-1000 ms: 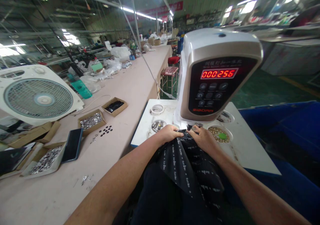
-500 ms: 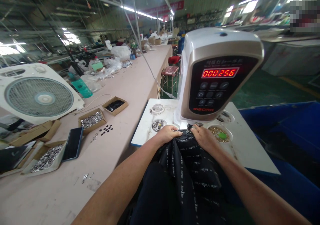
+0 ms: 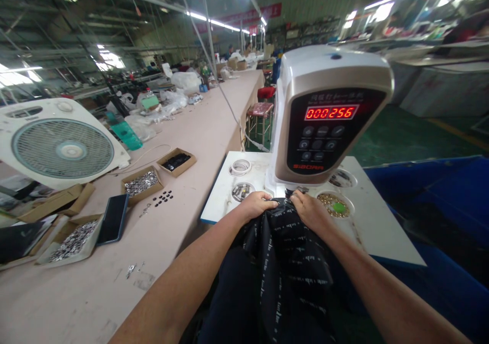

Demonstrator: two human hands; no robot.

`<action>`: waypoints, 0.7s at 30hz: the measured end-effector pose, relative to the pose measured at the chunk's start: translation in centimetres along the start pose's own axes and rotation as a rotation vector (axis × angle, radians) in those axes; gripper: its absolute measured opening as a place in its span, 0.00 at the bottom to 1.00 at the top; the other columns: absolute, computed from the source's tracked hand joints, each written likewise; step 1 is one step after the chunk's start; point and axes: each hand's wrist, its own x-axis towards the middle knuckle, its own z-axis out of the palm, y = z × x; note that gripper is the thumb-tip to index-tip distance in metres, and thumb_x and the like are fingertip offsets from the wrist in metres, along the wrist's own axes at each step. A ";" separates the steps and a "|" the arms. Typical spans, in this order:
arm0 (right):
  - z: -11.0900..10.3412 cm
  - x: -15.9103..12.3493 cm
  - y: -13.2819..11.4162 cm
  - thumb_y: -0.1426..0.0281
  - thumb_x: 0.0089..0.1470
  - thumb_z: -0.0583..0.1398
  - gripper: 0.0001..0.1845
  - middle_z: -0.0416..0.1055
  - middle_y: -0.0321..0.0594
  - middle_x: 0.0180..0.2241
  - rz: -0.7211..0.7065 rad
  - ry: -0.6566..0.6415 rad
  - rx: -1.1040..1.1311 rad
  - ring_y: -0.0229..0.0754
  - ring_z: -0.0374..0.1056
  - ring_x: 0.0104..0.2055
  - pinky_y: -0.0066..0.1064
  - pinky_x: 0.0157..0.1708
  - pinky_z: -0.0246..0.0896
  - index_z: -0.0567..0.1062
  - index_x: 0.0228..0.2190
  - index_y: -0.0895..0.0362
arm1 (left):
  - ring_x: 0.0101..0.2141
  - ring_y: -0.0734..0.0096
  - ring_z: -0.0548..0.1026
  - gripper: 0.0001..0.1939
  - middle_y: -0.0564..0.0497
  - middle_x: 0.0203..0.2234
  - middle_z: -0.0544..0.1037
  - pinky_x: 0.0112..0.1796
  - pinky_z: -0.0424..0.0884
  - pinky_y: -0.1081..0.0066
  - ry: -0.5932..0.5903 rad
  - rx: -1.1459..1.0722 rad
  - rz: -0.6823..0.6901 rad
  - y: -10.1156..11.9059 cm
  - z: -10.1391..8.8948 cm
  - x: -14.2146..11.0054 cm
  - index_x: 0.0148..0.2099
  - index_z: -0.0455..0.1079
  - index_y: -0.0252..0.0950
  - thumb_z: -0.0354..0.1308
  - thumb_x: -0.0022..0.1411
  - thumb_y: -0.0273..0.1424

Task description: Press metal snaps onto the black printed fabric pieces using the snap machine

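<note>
A black printed fabric runs from my lap up under the head of a white snap-button machine whose red display reads 000256. My left hand is closed on the fabric's upper left edge at the machine's base. My right hand grips the fabric's upper right edge just beside the pressing point. Both hands hold the cloth taut between them. The machine stands on a white table with round wells, one holding brass-coloured snaps.
A long beige bench on the left carries a white fan, a dark phone, cardboard trays of metal snaps, and loose black buttons. A blue bin sits at the right. A red stool stands behind.
The fabric has been drawn slightly tighter and smoother between my hands; both hands stay at the machine's base. The counter still reads 000256.
</note>
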 end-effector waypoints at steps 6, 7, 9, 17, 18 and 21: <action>0.2 0.0 -0.1 0.69 0.68 0.48 0.17 0.80 0.52 0.41 0.052 0.027 0.047 0.50 0.74 0.41 0.33 0.38 0.59 0.75 0.42 0.58 | 0.31 0.70 0.72 0.14 0.55 0.28 0.77 0.37 0.66 0.71 -0.004 -0.009 -0.012 0.2 0.0 -0.1 0.37 0.74 0.34 0.67 0.52 0.39; 0.3 0.0 -0.1 0.68 0.68 0.48 0.16 0.80 0.51 0.40 0.059 0.031 0.060 0.50 0.74 0.41 0.33 0.38 0.59 0.75 0.42 0.58 | 0.32 0.70 0.72 0.14 0.55 0.28 0.77 0.37 0.66 0.71 -0.002 -0.007 -0.012 0.3 0.0 -0.1 0.37 0.74 0.34 0.67 0.52 0.38; 0.4 -0.1 0.0 0.68 0.67 0.49 0.15 0.80 0.50 0.40 0.066 0.038 0.088 0.49 0.74 0.41 0.33 0.39 0.59 0.75 0.41 0.57 | 0.32 0.70 0.72 0.14 0.55 0.27 0.77 0.36 0.66 0.71 0.005 0.002 -0.012 0.3 0.1 -0.2 0.36 0.74 0.34 0.67 0.51 0.38; 0.1 0.2 -0.3 0.64 0.66 0.51 0.16 0.80 0.48 0.36 0.115 0.084 0.272 0.49 0.74 0.39 0.34 0.40 0.61 0.76 0.36 0.56 | 0.33 0.67 0.75 0.14 0.53 0.28 0.79 0.37 0.69 0.70 0.065 0.045 -0.013 0.8 0.0 -0.3 0.37 0.76 0.34 0.68 0.52 0.39; -0.1 0.2 -0.5 0.64 0.66 0.51 0.16 0.80 0.47 0.36 0.124 0.097 0.303 0.49 0.75 0.40 0.34 0.41 0.62 0.77 0.36 0.56 | 0.34 0.66 0.76 0.14 0.52 0.30 0.80 0.38 0.70 0.69 0.083 0.055 -0.002 1.0 0.0 -0.6 0.37 0.76 0.34 0.67 0.53 0.39; -1.2 -0.3 -0.5 0.64 0.64 0.53 0.16 0.81 0.45 0.43 0.154 0.156 0.400 0.48 0.75 0.46 0.34 0.48 0.63 0.79 0.40 0.55 | 0.40 0.63 0.77 0.14 0.47 0.36 0.81 0.45 0.71 0.65 0.201 0.097 0.066 1.5 -0.2 -2.2 0.40 0.76 0.34 0.62 0.58 0.39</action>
